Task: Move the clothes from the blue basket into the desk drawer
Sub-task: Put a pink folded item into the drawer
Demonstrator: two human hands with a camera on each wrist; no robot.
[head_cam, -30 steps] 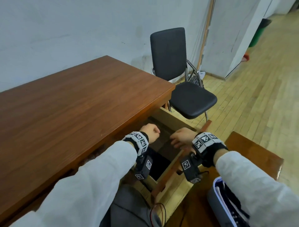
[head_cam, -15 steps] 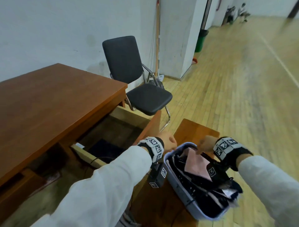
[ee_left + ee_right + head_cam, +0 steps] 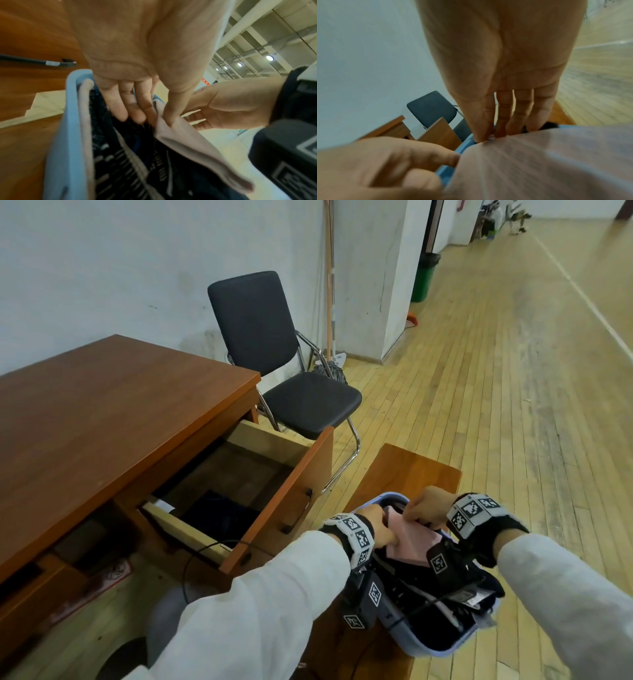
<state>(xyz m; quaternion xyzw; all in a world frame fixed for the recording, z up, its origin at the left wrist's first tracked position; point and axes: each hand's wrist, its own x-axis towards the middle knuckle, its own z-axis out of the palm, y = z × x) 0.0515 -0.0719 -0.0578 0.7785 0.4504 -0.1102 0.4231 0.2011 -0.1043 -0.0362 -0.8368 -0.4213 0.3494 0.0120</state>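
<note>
Gripping the pink cloth in the basket, left hand pinches its near-left edge; right hand grips its far edge.

Both wrists and their cameras hide much of the blue plastic basket. The right hand's fingertips vanish behind the folded pink cloth, itself motion-blurred.

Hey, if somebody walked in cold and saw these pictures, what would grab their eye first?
Probably both hands in the blue basket at lower right: the left hand pinches the folded pink garment lying on dark clothes, and the right hand grips its far edge. Next, the open desk drawer to the left, with something dark inside.
</note>
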